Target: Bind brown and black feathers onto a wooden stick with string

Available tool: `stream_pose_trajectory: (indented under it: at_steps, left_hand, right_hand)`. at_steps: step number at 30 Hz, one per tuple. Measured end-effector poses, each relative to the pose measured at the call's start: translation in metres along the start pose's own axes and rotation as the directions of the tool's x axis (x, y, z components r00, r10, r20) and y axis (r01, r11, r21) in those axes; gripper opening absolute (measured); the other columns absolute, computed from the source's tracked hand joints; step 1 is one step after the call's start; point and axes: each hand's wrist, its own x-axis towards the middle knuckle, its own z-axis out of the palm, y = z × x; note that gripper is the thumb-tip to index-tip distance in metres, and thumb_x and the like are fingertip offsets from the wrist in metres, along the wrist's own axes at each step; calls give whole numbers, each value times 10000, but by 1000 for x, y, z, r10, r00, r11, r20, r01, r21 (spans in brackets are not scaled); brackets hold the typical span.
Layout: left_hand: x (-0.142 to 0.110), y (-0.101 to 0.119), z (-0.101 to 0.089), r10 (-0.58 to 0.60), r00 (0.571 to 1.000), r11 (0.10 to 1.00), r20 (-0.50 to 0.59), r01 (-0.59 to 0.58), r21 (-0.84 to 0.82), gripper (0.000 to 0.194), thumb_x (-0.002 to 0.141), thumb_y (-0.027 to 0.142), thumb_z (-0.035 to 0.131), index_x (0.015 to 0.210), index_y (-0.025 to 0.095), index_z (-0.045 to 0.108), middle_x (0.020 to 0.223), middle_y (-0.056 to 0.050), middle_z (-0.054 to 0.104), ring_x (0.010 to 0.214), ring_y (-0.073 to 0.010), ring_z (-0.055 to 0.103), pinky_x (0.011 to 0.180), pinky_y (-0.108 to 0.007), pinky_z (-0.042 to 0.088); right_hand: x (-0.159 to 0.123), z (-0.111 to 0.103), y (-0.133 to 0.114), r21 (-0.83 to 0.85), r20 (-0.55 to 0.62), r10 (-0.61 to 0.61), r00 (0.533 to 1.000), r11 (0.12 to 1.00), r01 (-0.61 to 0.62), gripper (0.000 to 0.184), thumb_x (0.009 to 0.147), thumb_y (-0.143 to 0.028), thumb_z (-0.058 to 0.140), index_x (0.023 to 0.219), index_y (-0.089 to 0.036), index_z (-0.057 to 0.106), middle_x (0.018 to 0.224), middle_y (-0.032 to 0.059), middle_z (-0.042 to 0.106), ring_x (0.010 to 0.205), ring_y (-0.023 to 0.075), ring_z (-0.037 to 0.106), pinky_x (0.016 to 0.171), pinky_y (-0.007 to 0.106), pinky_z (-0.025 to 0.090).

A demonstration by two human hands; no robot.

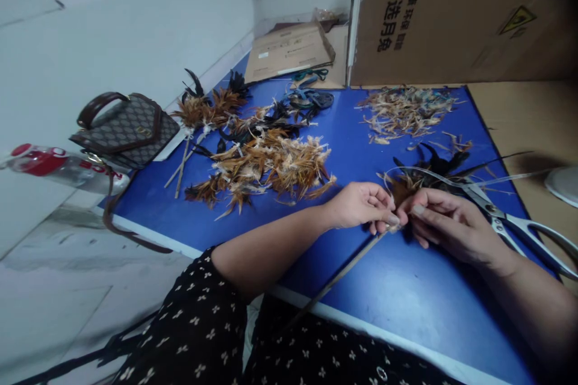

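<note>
My left hand [365, 207] is closed around the upper end of a thin wooden stick [343, 272], which slants down toward my lap. Dark and brown feathers [433, 163] spread out just beyond my fingers, around the stick's tip. My right hand [451, 222] meets the left there in a pinch; what its fingertips hold is hidden. A clear thin strip [419, 172] loops over the feathers from the right toward my fingers. Big scissors [501, 216] with white and dark handles lie beside my right hand, partly behind it.
Loose brown feathers [275, 162] are heaped on the blue table [343, 126], with paler scraps [406, 109] behind. Finished-looking feather sticks [208, 108], a handbag [130, 129] and a bottle [63, 168] lie left. A large carton [451, 24] stands at the back; a white round object [562, 185] sits right.
</note>
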Motion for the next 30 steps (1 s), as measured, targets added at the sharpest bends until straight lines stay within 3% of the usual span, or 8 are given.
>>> stream_pose_trajectory:
  at_steps: [4,7,11,15,18,21,24,30]
  left_hand:
    - [2,-4,2,16,999,999,-33,-14,43,637,654,377,1108,947,182,576,604,21,727,501,-136,694,514,-238,559]
    - [3,-6,4,12,999,997,-51,-8,81,569,676,382,1095,891,156,619,620,4,726,507,-113,677,526,-238,567]
    - [2,-11,7,21,999,993,-47,-15,120,500,696,397,1077,884,128,699,642,2,718,541,-103,662,560,-249,568]
    - [0,-20,8,88,996,985,10,-89,148,411,774,390,1013,788,135,691,638,24,677,583,-87,630,597,-236,539]
    - [0,-24,6,164,986,976,33,-167,137,329,806,290,973,788,127,688,692,16,690,644,-86,643,642,-226,537]
    - [1,-25,4,138,989,982,51,-144,123,239,853,217,927,868,117,711,713,0,713,645,-98,674,656,-240,564]
    - [2,-23,3,101,993,987,68,-109,122,168,909,175,879,938,107,728,702,-6,715,626,-94,683,648,-237,574]
    - [2,-23,2,129,989,986,77,-135,92,248,897,244,933,949,108,732,715,-4,726,641,-86,684,649,-237,583]
  right_hand:
    - [-1,-2,-12,-229,-37,-75,997,971,64,346,1080,-510,779,916,-206,750,1305,145,765,625,106,599,603,313,559]
    - [0,3,-25,-418,-35,-208,978,891,174,385,1064,-527,791,835,-217,788,1239,149,769,772,174,667,672,323,581]
    - [0,15,-30,-571,-37,-410,911,757,318,227,1036,-459,830,894,-283,841,1122,133,761,1058,300,725,923,445,627]
    - [-2,28,-21,-631,-25,-501,865,679,375,83,1027,-344,839,960,-296,826,1178,125,753,1062,297,740,931,466,628]
    - [-4,31,-15,-641,42,-510,859,646,415,9,1032,-287,807,1030,-291,799,1237,137,751,1121,321,754,944,484,640]
    - [-6,26,-13,-691,97,-473,876,601,401,198,1032,-279,768,1229,-287,755,1320,148,754,1212,355,749,996,512,649]
    - [-10,17,-14,-735,156,-373,915,575,360,409,1042,-272,725,1446,-284,664,1347,136,767,1078,303,786,893,441,674]
    - [-12,9,-17,-762,192,-262,946,567,312,437,1067,-254,678,1502,-275,639,937,33,801,718,202,751,646,323,616]
